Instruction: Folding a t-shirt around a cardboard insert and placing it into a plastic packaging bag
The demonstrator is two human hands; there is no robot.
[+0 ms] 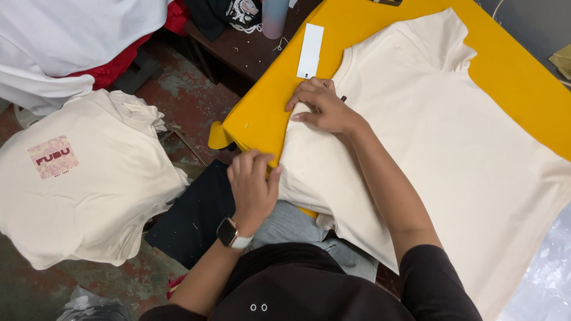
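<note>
We see a cream shirt (pixel 440 137) spread flat on a yellow board (pixel 270 113), its neck toward the far end and its hem running off toward the lower right. The right hand (pixel 324 107) lies on the shirt near the collar, at the shoulder closest to the board's left edge; the fingers are bent and pressing into the cloth, and a small dark object shows just beside the knuckles, though we cannot tell what it is or whether the hand grips it. The left hand (pixel 253 184) sits at the board's near left edge, where the shirt's side hangs over; its fingers and thumb curl around the cloth there, pinching the fabric edge. A watch (pixel 231 233) with a pale strap is on that wrist.

A white paper tag (pixel 311 50) lies on the board just beyond the right hand, close to the collar. To the left, well apart from the board, another cream shirt with a pink printed square (pixel 77 178) sits on a heap, with white cloth (pixel 71 41) piled behind it. A dark cloth (pixel 193 217) lies below the left hand.
</note>
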